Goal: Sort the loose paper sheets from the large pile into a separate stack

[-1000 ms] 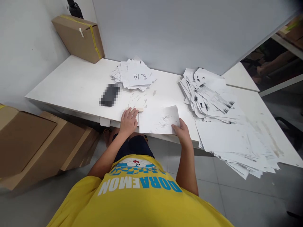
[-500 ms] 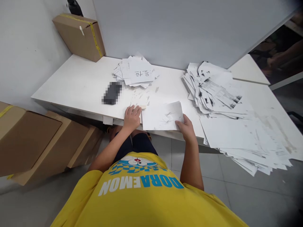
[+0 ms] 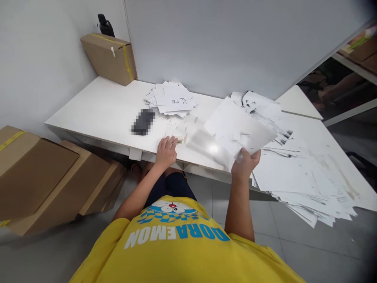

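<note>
Several fingers of my left hand point(image 3: 166, 153) curl over a small pale block that looks like an eraser point(image 3: 180, 140), near the table's front edge. In my right hand point(image 3: 246, 162) is a white sheet of paper point(image 3: 235, 127), pinched by its near edge and raised off the table, tilted to the right and blurred by motion. Part of the raised sheet overlaps a large stack of papers point(image 3: 294, 169) on the right. Beyond my left hand lies a smaller pile of paper slips point(image 3: 173, 100), the top one with handwriting.
A pixelated dark object point(image 3: 143, 122) lies left of the slips on the white table point(image 3: 88, 106). A taped cardboard box point(image 3: 110, 59) stands in the back left corner against the grey panel point(image 3: 200, 47). More cardboard boxes point(image 3: 38, 177) are below at left.
My right hand has lifted the sheet off the table and swung it right and away from me, toward the large stack. My left hand stays by the eraser. The view has shifted slightly.
</note>
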Demonstrator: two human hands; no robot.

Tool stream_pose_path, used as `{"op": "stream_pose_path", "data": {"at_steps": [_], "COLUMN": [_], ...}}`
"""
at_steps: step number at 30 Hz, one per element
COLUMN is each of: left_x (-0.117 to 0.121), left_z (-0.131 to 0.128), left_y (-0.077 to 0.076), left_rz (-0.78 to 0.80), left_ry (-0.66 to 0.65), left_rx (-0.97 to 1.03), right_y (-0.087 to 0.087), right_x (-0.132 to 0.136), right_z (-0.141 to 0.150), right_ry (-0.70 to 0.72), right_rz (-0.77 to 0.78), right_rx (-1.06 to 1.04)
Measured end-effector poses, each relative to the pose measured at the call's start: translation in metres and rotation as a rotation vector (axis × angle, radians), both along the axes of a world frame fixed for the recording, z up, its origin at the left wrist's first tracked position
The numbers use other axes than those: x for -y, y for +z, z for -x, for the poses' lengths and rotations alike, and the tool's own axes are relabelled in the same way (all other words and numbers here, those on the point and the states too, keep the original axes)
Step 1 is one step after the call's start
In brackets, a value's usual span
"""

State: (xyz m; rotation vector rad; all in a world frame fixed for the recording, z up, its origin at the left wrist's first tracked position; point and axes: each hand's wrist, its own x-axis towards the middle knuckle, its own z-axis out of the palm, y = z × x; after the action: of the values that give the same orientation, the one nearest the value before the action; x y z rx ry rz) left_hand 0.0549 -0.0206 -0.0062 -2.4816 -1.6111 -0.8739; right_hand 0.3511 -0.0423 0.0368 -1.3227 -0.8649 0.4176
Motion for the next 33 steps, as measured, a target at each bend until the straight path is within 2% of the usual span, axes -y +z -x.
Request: {"op": "stream_pose_path", "data": {"at_steps": [4, 7, 12, 16, 19, 24, 28, 33], "left_x": [0.002, 0.005, 0.007, 0.008, 0.007, 0.005, 0.001, -0.01], "left_z": [0.0, 0.0, 0.0, 0.001, 0.001, 0.002, 0.004, 0.005], "left_y": [-0.001, -0.001, 0.001, -0.001, -0.002, -0.001, 0.001, -0.002], "left_rz": [-0.026, -0.042, -0.03, -0.034, -0.038, -0.037, -0.05, -0.098], "left_ry": [0.017, 0.023, 0.029, 0.036, 0.044, 0.04, 0.018, -0.008], "left_rx": [-0.018, -0.038, -0.053, -0.058, -0.052, -0.042, -0.002, 0.086], "right_y": [0.011, 0.012, 0.006, -0.005, -0.017, -0.026, -0.027, -0.029], "right_x": [-0.037, -0.073, -0.139, -0.17, -0.17, -0.159, -0.141, -0.098], "right_z": [0.027, 0.054, 0.11, 0.145, 0.151, 0.14, 0.135, 0.134], "right_ry": [0.104, 0.17, 0.274, 0.486, 0.576, 0.571, 0.585, 0.549], "right_rz": [0.005, 0.041, 0.056, 0.25, 0.373, 0.37, 0.286, 0.119], "right_rx": [-0.2, -0.303, -0.353, -0.259, -0.086, -0.019, 0.12, 0.395]}}
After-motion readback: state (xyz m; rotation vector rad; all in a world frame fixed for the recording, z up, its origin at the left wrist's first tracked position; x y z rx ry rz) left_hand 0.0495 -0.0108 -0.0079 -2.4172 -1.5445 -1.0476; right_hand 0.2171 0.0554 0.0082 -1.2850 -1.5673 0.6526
